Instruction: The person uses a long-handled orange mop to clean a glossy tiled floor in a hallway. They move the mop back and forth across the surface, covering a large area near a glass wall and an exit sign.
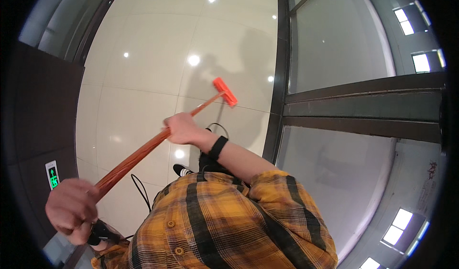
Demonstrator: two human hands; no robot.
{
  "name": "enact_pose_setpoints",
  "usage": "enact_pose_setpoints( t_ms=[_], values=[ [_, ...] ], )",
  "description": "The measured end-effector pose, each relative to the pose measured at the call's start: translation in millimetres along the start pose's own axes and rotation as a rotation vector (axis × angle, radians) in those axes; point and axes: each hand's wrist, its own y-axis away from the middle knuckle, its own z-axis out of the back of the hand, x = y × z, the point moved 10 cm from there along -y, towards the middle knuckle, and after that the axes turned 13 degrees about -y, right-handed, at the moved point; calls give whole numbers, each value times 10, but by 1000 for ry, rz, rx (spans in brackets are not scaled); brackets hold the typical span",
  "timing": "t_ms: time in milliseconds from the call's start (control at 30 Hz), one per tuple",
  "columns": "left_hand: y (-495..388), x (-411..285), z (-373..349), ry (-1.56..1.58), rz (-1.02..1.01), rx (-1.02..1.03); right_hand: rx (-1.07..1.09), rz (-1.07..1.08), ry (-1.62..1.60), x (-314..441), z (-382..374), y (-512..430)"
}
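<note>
A long-handled broom with a bright red-orange head (226, 92) reaches away from me over the tiled floor. The wood-coloured handle (132, 159) slants from lower left up to that head. My left hand (71, 209), slightly blurred, is closed around the upper end of the handle at the lower left. Farther down the shaft, my right hand (183, 128) grips it near the middle of the view. The head appears to rest on the floor; the contact of its bristles cannot be made out.
Glossy beige floor tiles (143, 118) reflect ceiling lights. Dark-framed glass panels (333, 46) run along the right. A dark wall with a lit green exit sign (53, 175) stands at left. My striped black shoe (183, 170) shows below me, and a loose black cable (141, 190) hangs beside my shirt.
</note>
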Motion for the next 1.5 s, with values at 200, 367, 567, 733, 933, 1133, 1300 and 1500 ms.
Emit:
enact_pose_setpoints(
  t_ms=[200,367,567,733,933,1133,1300,1500],
  values=[
    [-130,653,-163,-15,161,-238,-164,-112,77,-656,635,86],
    [-417,1548,-884,109,381,-106,-319,-242,318,-1713,1322,518],
    [-628,1616,-1204,169,345,50,-247,-340,337,-1994,1370,1026],
    [-791,896,-523,126,206,-21,-182,-185,170,-1066,954,660],
    [-1014,729,-446,267,179,34,-164,-124,85,-754,967,509],
    [-1135,1517,-877,113,364,-169,-478,-217,197,-1592,1717,916],
    [-1393,1696,-1056,208,354,-16,-584,-310,184,-1769,1846,1271],
    [-1528,1714,-1207,360,384,3,-667,-389,70,-1697,1657,1779]
  ],
)
